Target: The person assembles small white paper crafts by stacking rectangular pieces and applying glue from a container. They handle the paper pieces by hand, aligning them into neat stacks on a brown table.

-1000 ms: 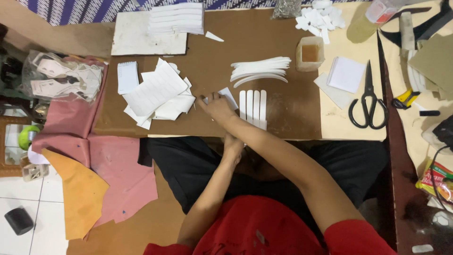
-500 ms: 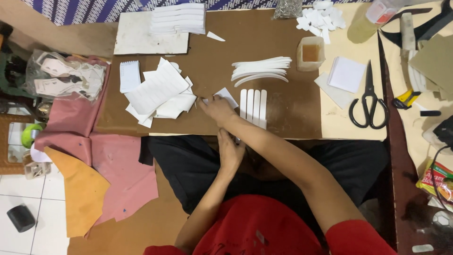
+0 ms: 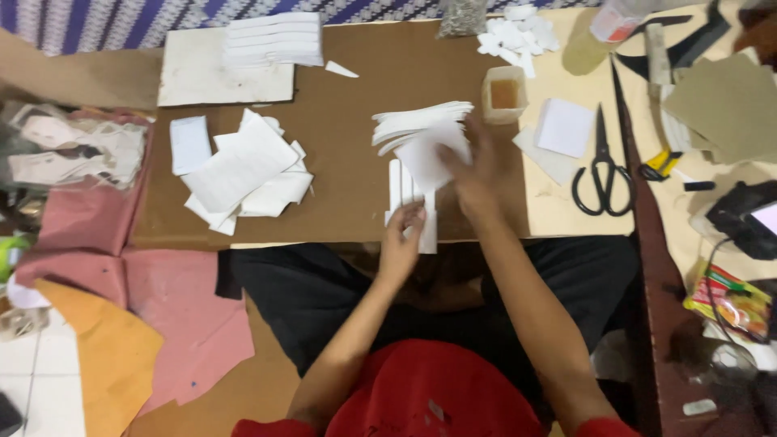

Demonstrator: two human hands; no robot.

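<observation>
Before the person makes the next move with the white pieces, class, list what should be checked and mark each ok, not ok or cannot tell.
1. Right hand has a grip on a white sheet: ok, though blurred.
2. Left hand rests on the row of white strips: ok.
3. Strips lie side by side: ok.
4. Curved white stack near at hand: ok.
5. Scissors apart from both hands: ok.
6. Sheet's exact shape: cannot tell.

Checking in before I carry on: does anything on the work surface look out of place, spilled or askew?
Nothing looks spilled or damaged. The pile of white sheets at the left lies fanned and crooked, unlike the neat stack on the white board. Pink and orange pieces lie on the floor at the left. The right hand holds a white sheet; the left hand rests on the upright strips.
</observation>
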